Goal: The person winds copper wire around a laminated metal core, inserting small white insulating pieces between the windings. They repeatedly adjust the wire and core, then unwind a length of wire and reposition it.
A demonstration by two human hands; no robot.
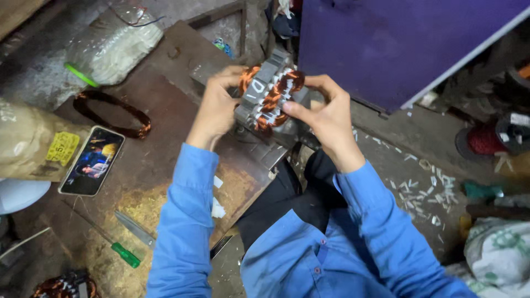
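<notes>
A phone (91, 161), a loose copper wire loop (113, 113) and a green-handled screwdriver (117, 249) lay on the counter (165, 127); above its edge, left hand (217, 110) and right hand (327, 118) fingers gripped a copper-wound motor stator (269, 95) before a purple panel (397, 44).

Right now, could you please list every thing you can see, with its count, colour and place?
motor stator: 1, grey core with copper windings, held between both hands, top centre
copper wire coil: 1, copper-brown, loose ring on the board, left
phone: 1, lit screen, lying on the board below the coil
screwdriver: 1, green handle, lower left
metal blade: 1, grey, beside the screwdriver
plastic bag: 1, clear, top left
purple panel: 1, top right
white scraps: many, on the floor, right
left hand: grips the stator's left side
right hand: fingers pinch its right side
</notes>
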